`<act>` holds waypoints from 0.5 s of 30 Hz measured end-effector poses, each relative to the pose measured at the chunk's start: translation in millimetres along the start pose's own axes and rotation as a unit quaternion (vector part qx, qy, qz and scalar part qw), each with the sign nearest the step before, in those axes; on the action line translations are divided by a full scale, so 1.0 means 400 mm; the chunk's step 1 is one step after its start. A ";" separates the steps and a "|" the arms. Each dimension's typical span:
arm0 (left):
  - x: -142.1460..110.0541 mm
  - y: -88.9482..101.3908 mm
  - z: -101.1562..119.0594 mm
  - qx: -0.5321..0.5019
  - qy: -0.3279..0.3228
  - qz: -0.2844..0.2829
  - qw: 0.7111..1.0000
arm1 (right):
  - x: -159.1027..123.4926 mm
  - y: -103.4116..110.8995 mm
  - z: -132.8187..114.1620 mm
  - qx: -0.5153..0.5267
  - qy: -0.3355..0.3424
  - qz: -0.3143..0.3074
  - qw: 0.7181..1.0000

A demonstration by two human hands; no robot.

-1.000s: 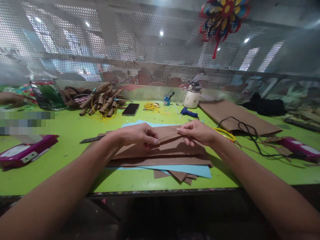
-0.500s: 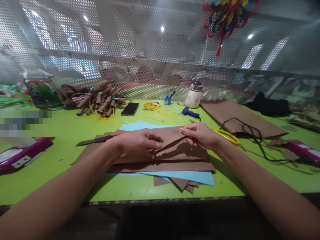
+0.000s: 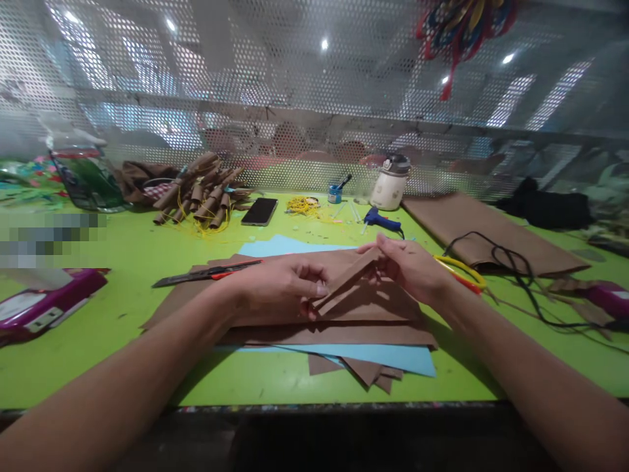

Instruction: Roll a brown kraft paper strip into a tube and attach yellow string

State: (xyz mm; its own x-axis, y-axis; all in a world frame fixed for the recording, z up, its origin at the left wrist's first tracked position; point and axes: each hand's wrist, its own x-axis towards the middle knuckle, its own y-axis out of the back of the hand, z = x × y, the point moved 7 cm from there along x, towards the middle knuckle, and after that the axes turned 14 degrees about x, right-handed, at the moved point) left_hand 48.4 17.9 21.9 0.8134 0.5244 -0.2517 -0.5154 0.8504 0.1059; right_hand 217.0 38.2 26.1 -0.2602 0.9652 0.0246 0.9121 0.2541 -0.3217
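A narrow folded strip of brown paper is held slantwise between my two hands. My left hand pinches its lower end between thumb and fingers. At the upper end, my right hand grips it with the thumb on top. Underneath lie several brown paper sheets stacked with light blue paper. A black-bladed tool with red handles, apparently scissors, rests on the stack beside my left wrist. Some of the scissors are hidden behind my left hand.
Rolled brown paper tubes, a phone, a blue glue gun and a white bottle stand or lie at the back. A yellow ring, black cord and large brown sheet are rightward. Purple device leftward.
The strip has turned so that its folded face shows, and my right hand has rotated with its thumb on top. The view has shifted slightly, and more of the red handles shows.
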 end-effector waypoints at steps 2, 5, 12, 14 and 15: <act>-0.002 -0.004 0.010 0.021 -0.003 -0.007 1.000 | 0.002 -0.004 0.002 0.037 0.006 -0.005 0.999; -0.002 -0.023 0.014 -0.021 -0.008 -0.030 0.999 | 0.003 -0.015 0.006 0.059 0.012 -0.014 0.998; 0.007 -0.061 0.002 -0.036 0.004 -0.067 0.997 | -0.002 -0.048 0.018 0.045 0.006 -0.022 0.999; 0.008 -0.065 0.007 -0.037 -0.013 -0.081 0.996 | -0.004 -0.058 0.026 0.048 -0.004 -0.038 0.998; 0.009 -0.066 0.010 -0.044 -0.020 -0.086 0.995 | -0.005 -0.063 0.031 0.055 -0.011 -0.045 0.997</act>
State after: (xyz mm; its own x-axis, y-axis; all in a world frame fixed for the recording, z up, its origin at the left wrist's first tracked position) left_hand 65.9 -2.6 21.9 0.9005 0.3748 -0.2203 -0.3886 0.9212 -0.0211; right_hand 190.8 29.0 22.4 -0.3474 0.9370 0.0371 0.8450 0.3299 -0.4208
